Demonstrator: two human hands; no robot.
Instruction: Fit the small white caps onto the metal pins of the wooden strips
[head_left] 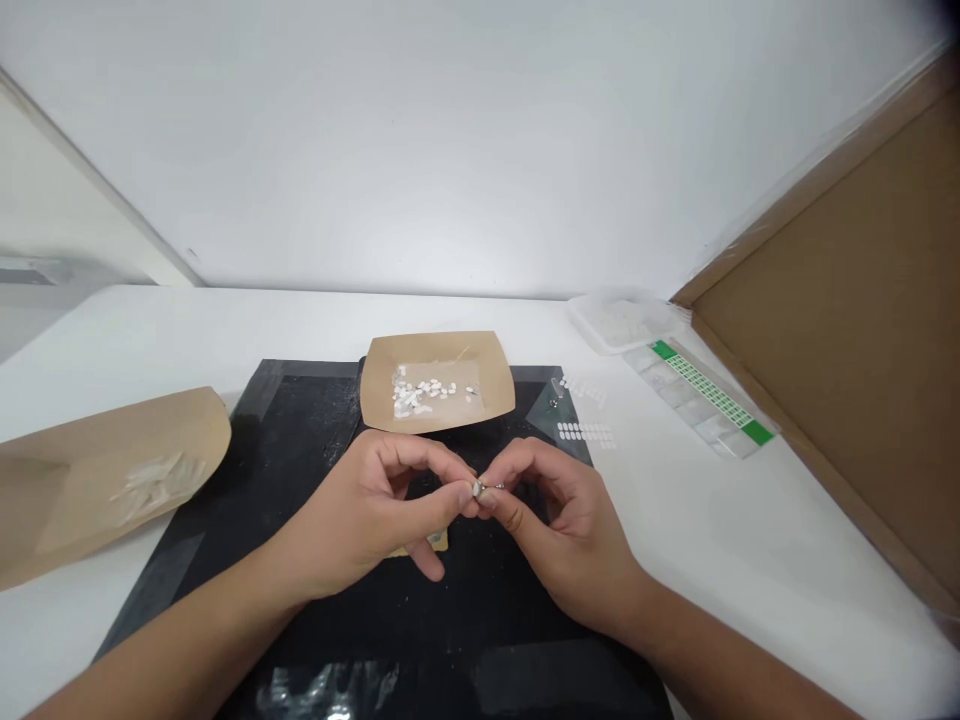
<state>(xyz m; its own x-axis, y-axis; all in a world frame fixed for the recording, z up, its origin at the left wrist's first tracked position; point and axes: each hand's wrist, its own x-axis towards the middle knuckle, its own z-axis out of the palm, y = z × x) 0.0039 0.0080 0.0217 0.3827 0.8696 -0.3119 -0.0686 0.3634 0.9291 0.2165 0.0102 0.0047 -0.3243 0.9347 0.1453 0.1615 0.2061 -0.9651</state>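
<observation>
Over the black mat (517, 610), both hands meet at the fingertips around a small silvery metal piece with a white part (478, 489); its kind is too small to make out. My left hand (390, 510) pinches it from the left between thumb and index finger. From the other side, my right hand (559, 530) is closed with thumb and index finger on the same piece, and a thin metal end shows above the right thumb. Under the left fingers a yellowish item (441, 541) is mostly hidden.
Behind the hands stands a brown paper tray (495, 370) with several white oval bits. Another paper tray (45, 500) at left holds clear plastic slips. White oval stickers (585, 432) lie at right, near a green-labelled plastic pack (701, 390) and a clear plastic container (626, 320). Cardboard (847, 290) borders the right.
</observation>
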